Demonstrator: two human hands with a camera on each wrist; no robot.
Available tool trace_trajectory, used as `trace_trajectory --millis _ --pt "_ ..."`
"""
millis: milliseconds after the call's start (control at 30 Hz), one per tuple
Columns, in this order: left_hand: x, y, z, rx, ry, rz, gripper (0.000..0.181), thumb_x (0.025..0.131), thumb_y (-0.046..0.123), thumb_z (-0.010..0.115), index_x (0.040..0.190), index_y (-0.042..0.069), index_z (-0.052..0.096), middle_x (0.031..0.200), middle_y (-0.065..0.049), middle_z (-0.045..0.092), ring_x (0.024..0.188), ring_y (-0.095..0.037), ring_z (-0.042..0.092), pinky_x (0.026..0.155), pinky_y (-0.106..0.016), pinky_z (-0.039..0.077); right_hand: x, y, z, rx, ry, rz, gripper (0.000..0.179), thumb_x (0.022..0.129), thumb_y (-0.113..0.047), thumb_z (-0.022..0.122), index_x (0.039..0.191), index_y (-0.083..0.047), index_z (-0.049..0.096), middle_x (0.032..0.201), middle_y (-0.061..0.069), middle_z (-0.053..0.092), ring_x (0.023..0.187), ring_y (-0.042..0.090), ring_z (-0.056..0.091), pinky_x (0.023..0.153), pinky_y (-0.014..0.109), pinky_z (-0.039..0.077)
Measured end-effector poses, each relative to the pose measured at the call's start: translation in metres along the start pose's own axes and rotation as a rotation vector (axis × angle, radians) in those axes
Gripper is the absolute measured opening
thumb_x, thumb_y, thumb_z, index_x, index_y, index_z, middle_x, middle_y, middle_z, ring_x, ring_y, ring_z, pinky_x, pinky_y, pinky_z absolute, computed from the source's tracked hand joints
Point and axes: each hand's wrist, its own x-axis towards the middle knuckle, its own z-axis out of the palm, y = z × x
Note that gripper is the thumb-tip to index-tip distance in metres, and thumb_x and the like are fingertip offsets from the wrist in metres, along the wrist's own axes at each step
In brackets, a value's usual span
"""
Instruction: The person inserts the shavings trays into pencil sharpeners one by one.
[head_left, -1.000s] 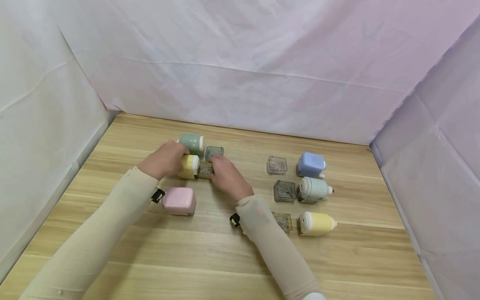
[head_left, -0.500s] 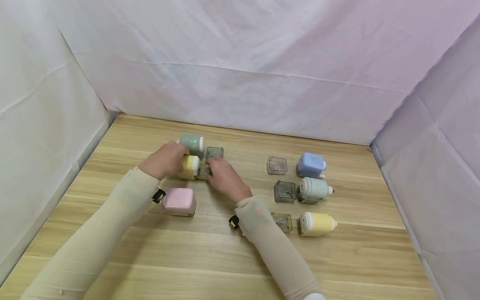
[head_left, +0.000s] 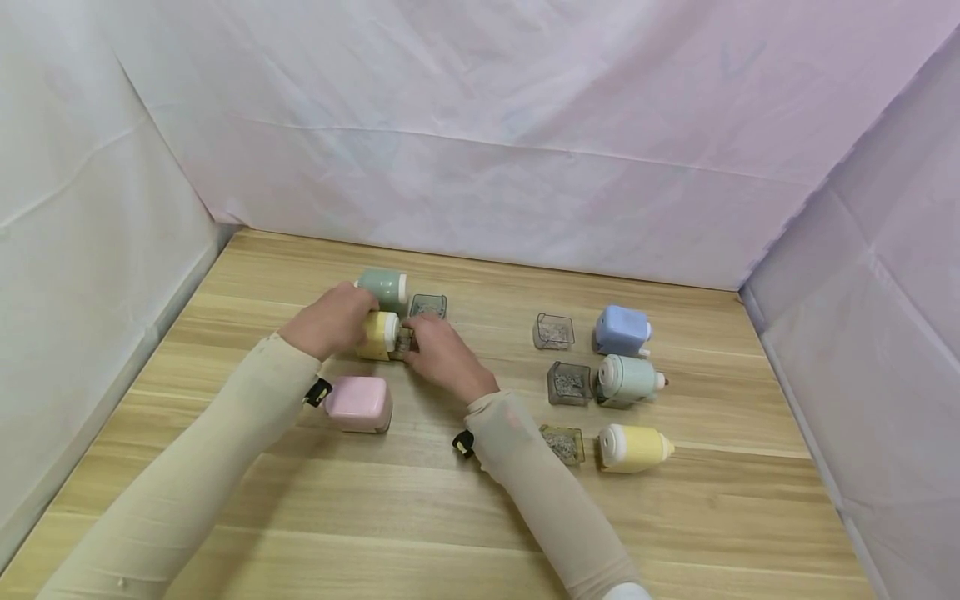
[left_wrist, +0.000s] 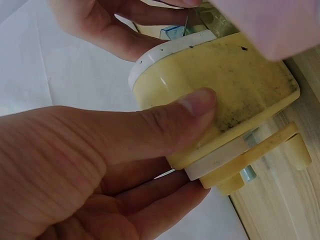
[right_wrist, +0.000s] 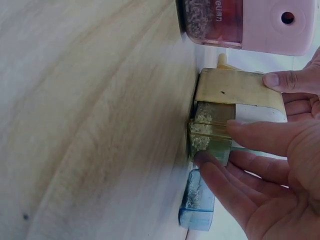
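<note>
My left hand [head_left: 330, 321] grips a yellow pencil sharpener [left_wrist: 255, 80] lying on the table, thumb on one side and fingers round the other. Its crank handle [left_wrist: 255, 155] shows at one end in the left wrist view. With thumb and fingers, my right hand [head_left: 447, 357] pinches a see-through shavings drawer [right_wrist: 215, 142] at the sharpener's opening. Part of that drawer is inside the yellow body; shavings show through its wall. Just behind lie a green pencil sharpener [head_left: 382, 286] and a separate drawer [head_left: 428, 307]. Nearer me is a pink sharpener [head_left: 358, 402].
To the right, a blue sharpener [head_left: 621, 329], a mint sharpener [head_left: 628, 377] and another yellow sharpener [head_left: 636, 447] lie in a column. Beside them sit pulled-out drawers with shavings, such as the grey drawer [head_left: 570, 383]. White cloth [head_left: 480, 167] encloses the wooden table [head_left: 420, 517].
My right hand has moved a little left, pushing the drawer further into the yellow sharpener, so less of it shows. The left hand has kept its hold in place.
</note>
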Motion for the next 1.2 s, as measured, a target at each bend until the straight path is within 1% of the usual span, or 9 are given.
trace_trajectory --millis 167,433,633,767,833,933,1033,1100,1200 --pt "0.001 0.0 0.0 0.014 0.0 0.009 0.02 0.076 -0.019 0.072 0.092 -0.006 0.076 0.083 -0.015 0.071 0.075 -0.027 0.059 0.072 -0.044 0.056 -0.001 0.0 0.0 0.005 -0.006 -0.005 0.055 0.1 -0.015 0.078 0.151 -0.004 0.059 0.149 0.012 0.063 0.139 0.024 0.059 0.118 0.035 0.05" --pt "0.0 0.0 -0.001 0.01 -0.005 -0.01 0.021 0.077 -0.019 0.073 0.094 -0.008 0.076 0.085 -0.017 0.072 0.076 -0.028 0.061 0.072 -0.044 0.057 -0.001 0.001 -0.001 0.041 -0.011 -0.004 0.059 0.101 -0.016 0.078 0.155 -0.005 0.056 0.156 0.012 0.059 0.144 0.026 0.056 0.121 0.038 0.048" --pt "-0.001 0.001 -0.002 -0.004 -0.01 -0.006 0.022 0.077 -0.02 0.072 0.095 -0.009 0.076 0.086 -0.018 0.073 0.075 -0.028 0.063 0.072 -0.045 0.059 -0.004 0.004 -0.005 0.064 -0.022 -0.025 0.06 0.101 -0.013 0.076 0.156 -0.005 0.054 0.152 0.012 0.061 0.134 0.025 0.062 0.115 0.037 0.053" --pt "-0.002 0.001 -0.002 -0.013 -0.008 -0.004 0.022 0.076 -0.021 0.07 0.094 -0.009 0.075 0.085 -0.019 0.073 0.075 -0.028 0.064 0.071 -0.044 0.06 -0.005 0.004 -0.015 0.099 -0.018 -0.034 0.056 0.101 -0.007 0.072 0.154 -0.004 0.055 0.151 0.012 0.063 0.126 0.025 0.069 0.108 0.037 0.058" --pt "-0.002 0.001 -0.002 -0.011 -0.006 -0.007 0.022 0.077 -0.021 0.07 0.094 -0.009 0.075 0.086 -0.019 0.073 0.075 -0.028 0.063 0.071 -0.044 0.06 -0.005 0.004 -0.021 0.102 -0.006 -0.034 0.053 0.101 -0.007 0.071 0.153 -0.003 0.057 0.15 0.013 0.064 0.124 0.025 0.07 0.107 0.037 0.058" --pt "-0.001 0.001 -0.002 -0.005 -0.005 -0.011 0.022 0.077 -0.021 0.07 0.095 -0.009 0.075 0.086 -0.019 0.072 0.075 -0.028 0.063 0.071 -0.044 0.059 -0.005 0.005 -0.027 0.089 0.01 -0.022 0.048 0.103 -0.01 0.071 0.149 -0.002 0.06 0.15 0.014 0.064 0.129 0.026 0.067 0.111 0.04 0.056" --pt "-0.001 0.002 -0.002 0.004 -0.006 -0.013 0.023 0.077 -0.021 0.07 0.095 -0.008 0.075 0.087 -0.019 0.072 0.076 -0.028 0.062 0.073 -0.045 0.058 -0.005 0.007 -0.03 0.073 0.011 -0.013 0.041 0.104 -0.015 0.072 0.143 -0.002 0.065 0.149 0.013 0.064 0.135 0.027 0.063 0.115 0.041 0.053" --pt "-0.001 0.002 -0.002 0.009 -0.009 -0.014 0.022 0.078 -0.021 0.07 0.095 -0.008 0.075 0.088 -0.019 0.072 0.077 -0.028 0.062 0.074 -0.045 0.058 -0.005 0.008 -0.029 0.067 -0.006 -0.004 0.038 0.104 -0.016 0.072 0.139 -0.002 0.068 0.147 0.013 0.065 0.138 0.028 0.061 0.116 0.041 0.052" --pt "-0.001 0.003 -0.002 0.007 -0.012 -0.018 0.022 0.078 -0.021 0.07 0.095 -0.008 0.075 0.088 -0.018 0.071 0.077 -0.028 0.061 0.074 -0.045 0.058 -0.005 0.01 -0.026 0.05 -0.056 -0.001 0.036 0.104 -0.016 0.072 0.137 -0.002 0.071 0.144 0.013 0.067 0.135 0.029 0.063 0.113 0.041 0.054"
